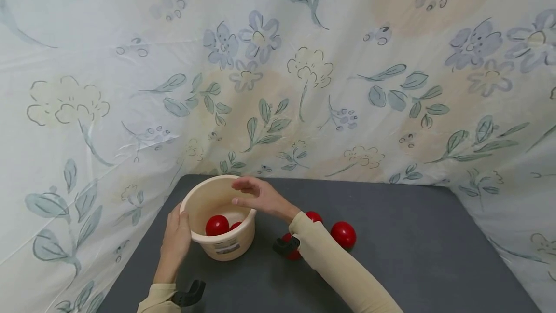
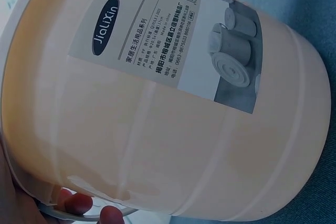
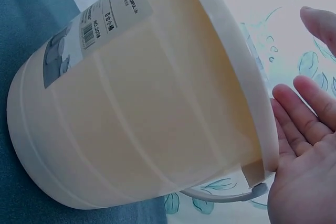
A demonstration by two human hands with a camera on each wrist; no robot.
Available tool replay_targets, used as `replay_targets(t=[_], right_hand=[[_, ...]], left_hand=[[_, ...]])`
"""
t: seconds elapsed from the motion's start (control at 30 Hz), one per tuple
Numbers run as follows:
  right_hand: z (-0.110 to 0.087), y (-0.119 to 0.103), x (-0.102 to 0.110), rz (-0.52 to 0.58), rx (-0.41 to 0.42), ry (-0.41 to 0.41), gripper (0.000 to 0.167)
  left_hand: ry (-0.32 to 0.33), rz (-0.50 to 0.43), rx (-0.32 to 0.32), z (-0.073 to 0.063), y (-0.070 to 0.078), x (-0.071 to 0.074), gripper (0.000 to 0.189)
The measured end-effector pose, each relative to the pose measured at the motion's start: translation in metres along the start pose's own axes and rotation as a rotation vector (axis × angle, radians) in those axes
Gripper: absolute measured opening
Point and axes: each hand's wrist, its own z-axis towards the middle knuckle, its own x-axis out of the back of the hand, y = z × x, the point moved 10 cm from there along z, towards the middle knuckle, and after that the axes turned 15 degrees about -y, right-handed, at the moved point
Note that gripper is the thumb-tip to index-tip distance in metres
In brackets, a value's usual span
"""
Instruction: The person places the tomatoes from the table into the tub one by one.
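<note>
A cream plastic bucket [image 1: 230, 248] stands on the dark table, with two red balls [image 1: 217, 225] visible inside. My left hand [image 1: 176, 235] grips its left rim, thumb at the top edge and the other fingers down the outer side. In the left wrist view, fingertips [image 2: 111, 215] show beside the bucket's pale handle [image 2: 92, 217]. My right hand [image 1: 260, 197] is over the right part of the rim, fingers extended above the opening and holding nothing. The right wrist view shows its palm and loosely spread fingers [image 3: 304, 124] right at the rim.
Several red balls [image 1: 343, 234] lie on the dark table [image 1: 404, 255] right of the bucket, partly hidden by my right forearm. Floral cloth [image 1: 278, 86] hangs behind the table and along both sides. A printed label [image 2: 173, 40] is on the bucket wall.
</note>
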Motion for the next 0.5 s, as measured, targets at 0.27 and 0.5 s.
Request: replay_targets(t=[0.27, 0.5], right_hand=[[-0.018, 0.001, 0.007, 0.076, -0.034, -0.002, 0.060], [-0.045, -0.024, 0.035, 0.077, -0.001, 0.025, 0.053]], left_hand=[[-0.043, -0.005, 0.029, 0.000, -0.003, -0.008, 0.061], [-0.022, 0.015, 0.025, 0.000, -0.004, -0.001, 0.061]])
